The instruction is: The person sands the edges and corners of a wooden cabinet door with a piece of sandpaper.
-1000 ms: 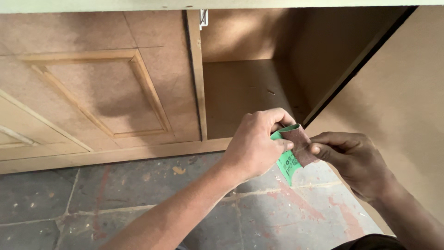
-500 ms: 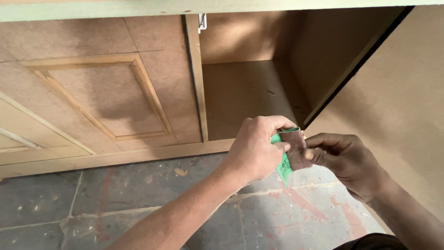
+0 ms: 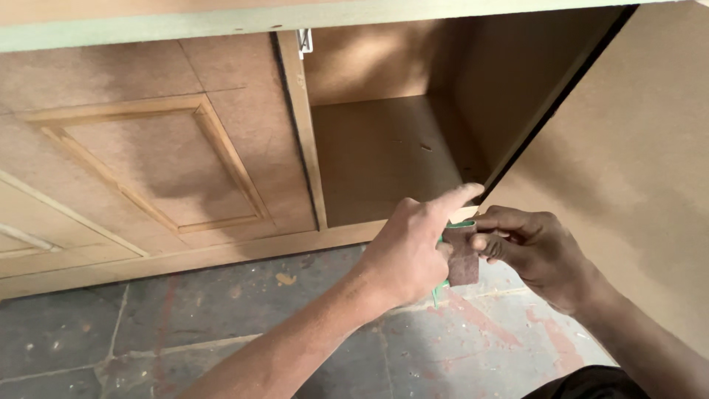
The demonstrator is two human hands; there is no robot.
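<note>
item: folded sandpaper piece [image 3: 463, 255], brown face, green backing
position: between both hands, before the open cabinet [image 3: 391, 159]
long axis: upright
left hand [image 3: 410, 255]: grip pinched shut on it
right hand [image 3: 535, 251]: grip pinching its right edge, equally near

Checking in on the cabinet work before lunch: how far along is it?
Done: panelled door hangs on the raw fibreboard cabinet. In hand: left hand and right hand fold a green-backed sandpaper piece before the open compartment. Left: the boards look bare, with no finish.
</note>
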